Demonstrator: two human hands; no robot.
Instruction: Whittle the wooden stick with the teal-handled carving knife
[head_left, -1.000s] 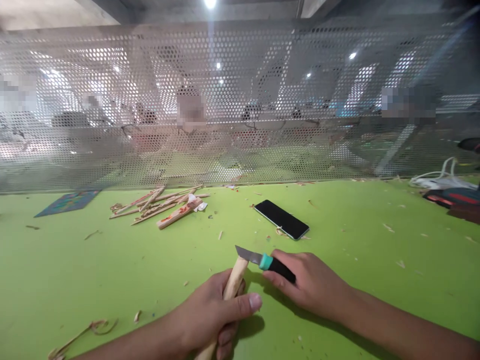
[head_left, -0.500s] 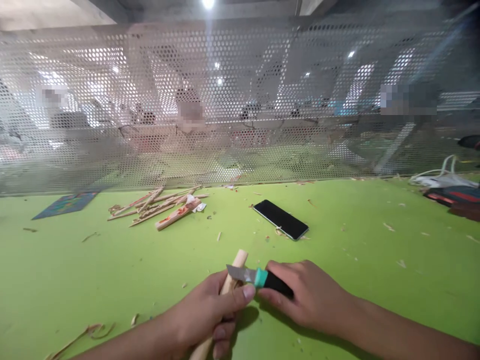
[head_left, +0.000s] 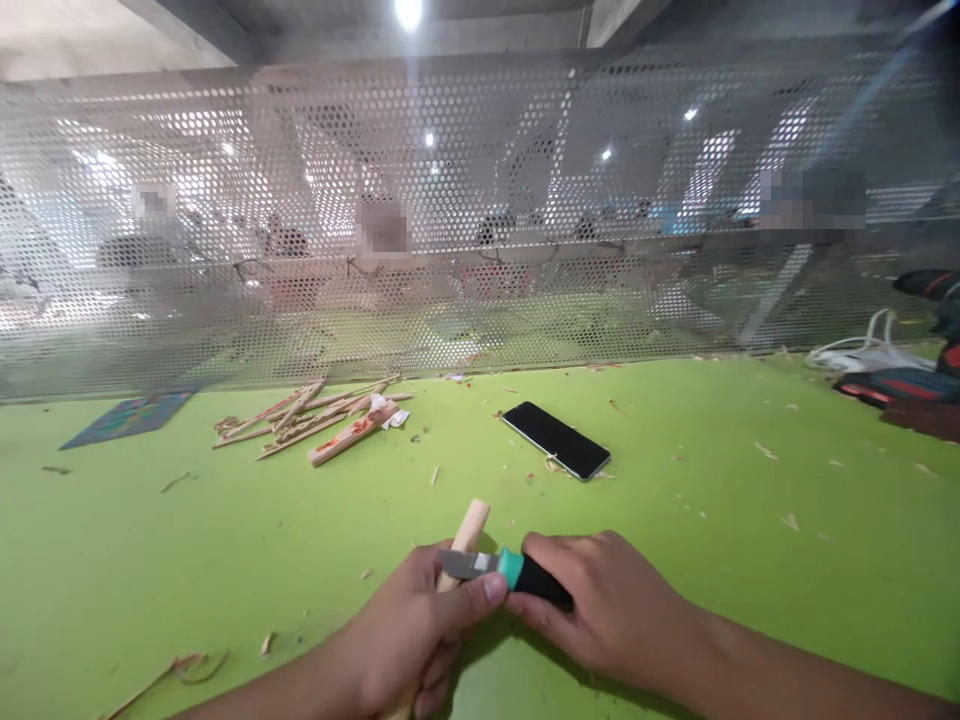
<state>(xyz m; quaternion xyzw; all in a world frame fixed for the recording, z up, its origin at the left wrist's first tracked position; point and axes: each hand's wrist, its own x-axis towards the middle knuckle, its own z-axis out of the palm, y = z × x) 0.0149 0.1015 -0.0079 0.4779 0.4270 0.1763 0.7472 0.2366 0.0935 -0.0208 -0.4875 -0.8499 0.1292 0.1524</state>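
Near the front middle of the table, my left hand [head_left: 420,625] is wrapped round a pale wooden stick [head_left: 472,526], whose far end points away from me. My right hand [head_left: 607,600] grips a carving knife [head_left: 536,578] by its black and teal handle. The knife's short metal blade [head_left: 461,564] lies across the stick, just ahead of my left fingers. My left thumb presses by the base of the blade, next to the teal collar. The lower part of the stick is mostly hidden by my left hand.
A black phone [head_left: 556,440] lies beyond my hands on the green table [head_left: 712,480]. Wood scraps [head_left: 307,415] and a red-stained block [head_left: 352,435] are piled at back left. Behind stands a perforated screen [head_left: 450,300]; a power tool [head_left: 900,385] lies far right.
The knife and my right hand have shifted slightly left and towards me, the blade sliding down along the stick. The view has tilted up a little.
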